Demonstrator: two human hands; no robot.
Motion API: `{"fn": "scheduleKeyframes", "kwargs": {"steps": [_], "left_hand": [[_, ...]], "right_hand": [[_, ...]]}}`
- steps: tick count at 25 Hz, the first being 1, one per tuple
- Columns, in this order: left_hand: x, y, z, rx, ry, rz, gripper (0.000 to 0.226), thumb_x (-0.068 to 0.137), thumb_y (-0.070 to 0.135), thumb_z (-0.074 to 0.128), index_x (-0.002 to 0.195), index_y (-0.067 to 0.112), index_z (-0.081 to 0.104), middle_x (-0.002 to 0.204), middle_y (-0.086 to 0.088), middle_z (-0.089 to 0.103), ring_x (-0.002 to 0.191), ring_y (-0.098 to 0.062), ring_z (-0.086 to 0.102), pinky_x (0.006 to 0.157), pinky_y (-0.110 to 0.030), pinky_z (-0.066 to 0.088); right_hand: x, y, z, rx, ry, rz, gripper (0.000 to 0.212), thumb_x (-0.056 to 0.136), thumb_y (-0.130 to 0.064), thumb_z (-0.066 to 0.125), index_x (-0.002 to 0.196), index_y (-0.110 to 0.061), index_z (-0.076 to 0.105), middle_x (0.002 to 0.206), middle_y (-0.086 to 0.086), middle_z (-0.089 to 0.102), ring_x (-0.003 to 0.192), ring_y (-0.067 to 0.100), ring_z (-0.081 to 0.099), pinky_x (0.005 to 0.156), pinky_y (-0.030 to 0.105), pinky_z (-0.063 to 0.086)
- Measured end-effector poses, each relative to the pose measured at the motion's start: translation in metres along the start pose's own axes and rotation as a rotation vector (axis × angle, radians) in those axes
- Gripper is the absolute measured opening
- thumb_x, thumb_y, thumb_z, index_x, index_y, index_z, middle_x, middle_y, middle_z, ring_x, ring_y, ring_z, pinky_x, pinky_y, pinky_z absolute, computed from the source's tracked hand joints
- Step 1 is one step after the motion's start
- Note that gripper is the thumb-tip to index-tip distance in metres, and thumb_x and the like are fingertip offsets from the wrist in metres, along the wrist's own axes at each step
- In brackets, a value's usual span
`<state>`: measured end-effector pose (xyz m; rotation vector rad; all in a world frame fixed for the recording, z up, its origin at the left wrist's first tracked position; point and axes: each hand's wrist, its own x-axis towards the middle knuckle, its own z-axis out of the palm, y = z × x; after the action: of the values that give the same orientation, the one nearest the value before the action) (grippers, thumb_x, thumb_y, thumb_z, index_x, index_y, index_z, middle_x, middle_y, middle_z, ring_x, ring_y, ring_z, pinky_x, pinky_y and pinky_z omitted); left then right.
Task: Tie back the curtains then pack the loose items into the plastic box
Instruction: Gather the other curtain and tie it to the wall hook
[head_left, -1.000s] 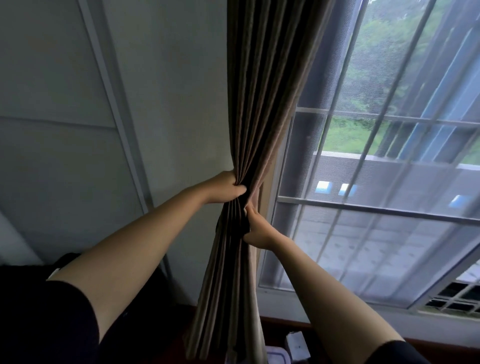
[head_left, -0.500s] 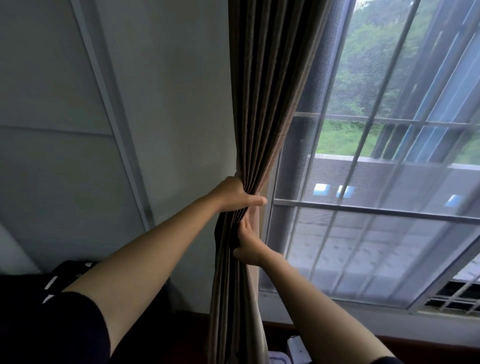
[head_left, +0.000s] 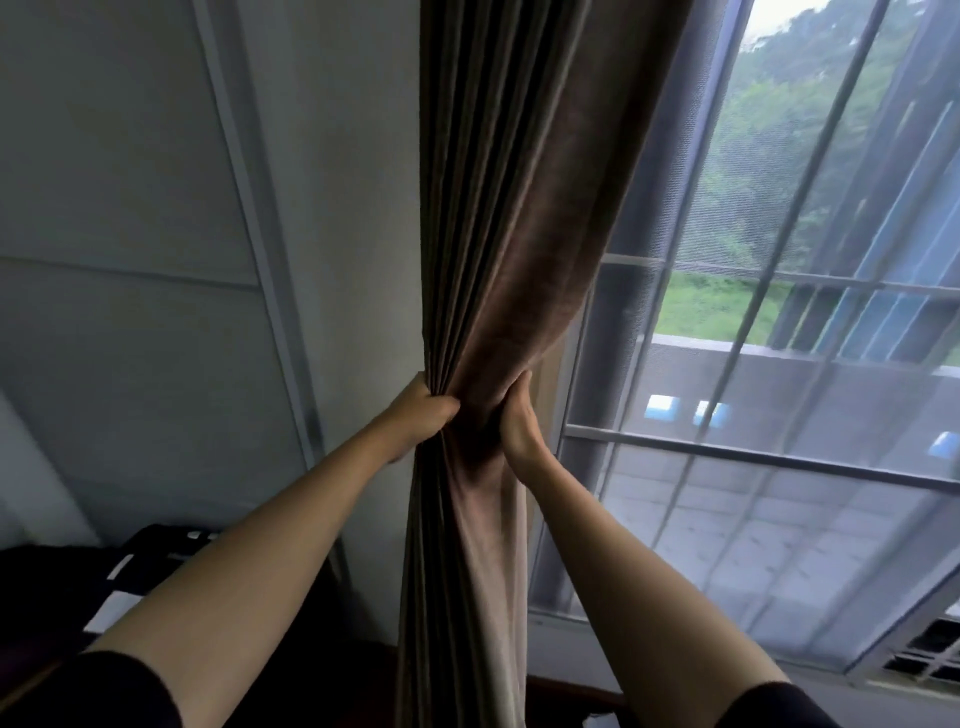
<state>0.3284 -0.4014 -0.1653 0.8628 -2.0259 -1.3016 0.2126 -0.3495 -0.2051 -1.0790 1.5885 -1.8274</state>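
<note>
My left hand (head_left: 418, 415) clenches the curtain (head_left: 493, 218) at its left edge, and my right hand (head_left: 519, 423) clasps the same bunch from the right (fingers curled into the folds). The cloth gathers between my hands. The window (head_left: 779, 460) lies right of my grip.

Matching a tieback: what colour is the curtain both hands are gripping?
Plain taupe-brown, no pattern; the curtain shows best in the head view.
</note>
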Motion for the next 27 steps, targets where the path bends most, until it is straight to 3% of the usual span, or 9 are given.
{"fn": "scheduleKeyframes", "kwargs": {"steps": [4, 6, 8, 12, 14, 16, 21, 24, 27], "left_hand": [[-0.006, -0.003, -0.028, -0.052, 0.029, -0.061, 0.036, 0.077, -0.015, 0.041, 0.07, 0.017, 0.057, 0.068, 0.001, 0.054, 0.066, -0.009, 0.052, 0.059, -0.018, 0.04], [-0.008, -0.007, -0.041, -0.068, 0.024, -0.084, 0.019, 0.071, -0.008, 0.044, 0.072, 0.007, 0.055, 0.07, -0.003, 0.053, 0.067, -0.013, 0.051, 0.062, -0.02, 0.04], [-0.009, -0.008, -0.051, -0.077, 0.004, -0.078, 0.025, 0.059, 0.001, 0.042, 0.079, 0.007, 0.055, 0.072, -0.007, 0.05, 0.071, -0.018, 0.05, 0.062, -0.023, 0.038], [-0.011, -0.009, -0.07, -0.049, 0.051, -0.103, 0.022, 0.07, -0.005, 0.044, 0.081, 0.009, 0.059, 0.072, -0.005, 0.055, 0.067, -0.014, 0.052, 0.061, -0.022, 0.041], [-0.01, -0.011, -0.081, -0.029, 0.064, -0.104, 0.028, 0.077, -0.01, 0.042, 0.08, 0.012, 0.06, 0.073, -0.003, 0.055, 0.068, -0.013, 0.053, 0.063, -0.024, 0.041], [-0.008, -0.013, -0.088, -0.01, 0.074, -0.094, 0.029, 0.079, -0.008, 0.042, 0.085, 0.012, 0.062, 0.076, -0.002, 0.058, 0.072, -0.012, 0.055, 0.066, -0.024, 0.042], [0.004, -0.022, -0.09, 0.036, 0.094, -0.066, 0.036, 0.084, 0.003, 0.045, 0.114, 0.019, 0.06, 0.103, 0.001, 0.064, 0.101, -0.017, 0.06, 0.084, -0.027, 0.046], [0.011, -0.022, -0.072, 0.124, 0.112, 0.005, 0.051, 0.088, 0.011, 0.046, 0.139, 0.02, 0.042, 0.123, 0.007, 0.052, 0.112, -0.01, 0.049, 0.095, -0.024, 0.037], [0.029, -0.02, -0.045, 0.25, 0.081, 0.096, 0.045, 0.086, 0.011, 0.046, 0.131, 0.013, 0.048, 0.122, -0.006, 0.054, 0.11, -0.019, 0.054, 0.09, -0.023, 0.039]], "right_hand": [[0.008, -0.005, 0.034, 0.101, 0.011, 0.019, 0.046, 0.102, -0.041, 0.011, 0.135, -0.028, 0.041, 0.137, 0.003, 0.049, 0.13, 0.015, 0.041, 0.112, 0.034, 0.032], [0.008, -0.009, 0.048, 0.127, 0.007, 0.084, 0.039, 0.101, -0.047, 0.012, 0.11, -0.041, 0.05, 0.125, -0.004, 0.055, 0.116, 0.01, 0.049, 0.102, 0.028, 0.036], [0.01, -0.009, 0.057, 0.135, -0.006, 0.178, 0.043, 0.096, -0.059, 0.014, 0.101, -0.042, 0.054, 0.126, 0.001, 0.056, 0.112, 0.011, 0.051, 0.102, 0.03, 0.037], [0.013, -0.021, 0.075, 0.166, -0.072, 0.242, 0.055, 0.099, -0.052, 0.008, 0.133, -0.024, 0.042, 0.106, -0.006, 0.053, 0.117, 0.015, 0.041, 0.102, 0.027, 0.031], [0.013, -0.026, 0.085, 0.157, -0.07, 0.213, 0.058, 0.099, -0.048, 0.005, 0.143, -0.023, 0.032, 0.123, 0.0, 0.053, 0.128, 0.019, 0.038, 0.098, 0.023, 0.026], [0.013, -0.029, 0.094, 0.168, -0.053, 0.173, 0.06, 0.1, -0.046, 0.002, 0.144, -0.019, 0.032, 0.142, 0.008, 0.044, 0.136, 0.022, 0.034, 0.101, 0.023, 0.026], [0.021, -0.018, 0.096, 0.168, -0.059, 0.229, 0.071, 0.097, -0.052, -0.002, 0.141, -0.015, 0.04, 0.142, 0.01, 0.046, 0.136, 0.024, 0.037, 0.103, 0.025, 0.027], [0.03, -0.012, 0.077, 0.103, 0.039, 0.305, 0.073, 0.095, -0.057, 0.001, 0.14, -0.017, 0.042, 0.139, 0.011, 0.049, 0.134, 0.026, 0.039, 0.112, 0.033, 0.026], [0.036, -0.007, 0.05, 0.112, 0.111, 0.332, 0.075, 0.094, -0.06, 0.004, 0.14, -0.015, 0.042, 0.139, 0.013, 0.05, 0.133, 0.028, 0.041, 0.115, 0.039, 0.027]]}}
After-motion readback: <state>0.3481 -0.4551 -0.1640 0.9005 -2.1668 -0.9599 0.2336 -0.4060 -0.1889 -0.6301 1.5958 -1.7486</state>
